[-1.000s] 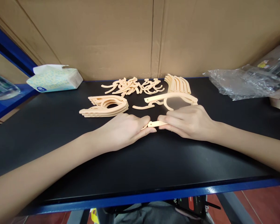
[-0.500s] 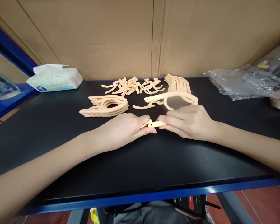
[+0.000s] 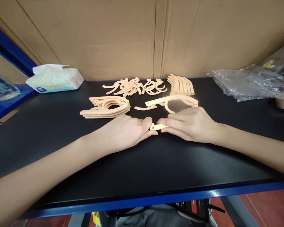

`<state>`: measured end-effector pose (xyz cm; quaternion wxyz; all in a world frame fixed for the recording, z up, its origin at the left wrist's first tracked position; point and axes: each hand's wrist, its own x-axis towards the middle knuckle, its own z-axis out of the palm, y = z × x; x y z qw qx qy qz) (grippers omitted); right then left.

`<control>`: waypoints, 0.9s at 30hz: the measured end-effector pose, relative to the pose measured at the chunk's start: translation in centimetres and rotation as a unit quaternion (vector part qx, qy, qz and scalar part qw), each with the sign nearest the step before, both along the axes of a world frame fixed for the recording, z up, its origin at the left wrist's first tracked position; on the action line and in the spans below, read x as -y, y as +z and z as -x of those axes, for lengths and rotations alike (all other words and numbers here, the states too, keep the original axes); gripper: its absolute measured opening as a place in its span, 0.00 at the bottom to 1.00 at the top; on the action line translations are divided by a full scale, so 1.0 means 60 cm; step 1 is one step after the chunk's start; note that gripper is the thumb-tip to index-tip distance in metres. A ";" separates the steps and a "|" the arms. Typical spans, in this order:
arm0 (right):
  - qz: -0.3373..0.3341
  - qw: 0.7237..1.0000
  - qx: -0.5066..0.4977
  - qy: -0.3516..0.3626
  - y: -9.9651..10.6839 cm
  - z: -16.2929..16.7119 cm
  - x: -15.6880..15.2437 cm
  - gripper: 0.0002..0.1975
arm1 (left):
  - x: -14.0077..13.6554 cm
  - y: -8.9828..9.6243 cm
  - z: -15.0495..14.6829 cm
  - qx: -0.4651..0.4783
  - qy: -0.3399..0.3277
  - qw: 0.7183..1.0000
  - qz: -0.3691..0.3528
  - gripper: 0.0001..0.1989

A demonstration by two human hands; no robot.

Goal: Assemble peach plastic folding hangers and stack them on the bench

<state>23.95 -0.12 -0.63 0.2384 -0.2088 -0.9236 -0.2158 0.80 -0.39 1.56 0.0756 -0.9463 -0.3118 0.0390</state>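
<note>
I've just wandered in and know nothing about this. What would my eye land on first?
Probably the two bare hands: the left hand and right hand come close together over the black tabletop, pinching peach-coloured parts. Behind them are similar pieces: a neat stack on the left and a tangled heap at the back. After that, perhaps the crinkled clear plastic at far right.

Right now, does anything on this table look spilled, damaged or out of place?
I see no spill or damage. The loose peach pieces at the back lie jumbled, unlike the neat peach stack nearer and further left. The crumpled clear plastic at the far right also looks untidy, like stray packaging.
</note>
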 end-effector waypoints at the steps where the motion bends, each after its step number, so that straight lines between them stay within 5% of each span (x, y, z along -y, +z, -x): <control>1: 0.012 1.000 0.001 0.000 0.000 0.000 0.000 0.17 | 0.000 -0.002 0.000 -0.006 -0.002 1.000 -0.010 0.16; 14: 0.210 0.978 -0.002 0.006 -0.001 -0.005 -0.003 0.14 | -0.001 -0.013 -0.001 -0.018 -0.026 0.994 -0.104 0.18; 27: 0.062 0.998 -0.004 -0.001 -0.002 -0.002 -0.001 0.16 | 0.002 -0.010 -0.003 -0.033 -0.004 0.997 -0.066 0.17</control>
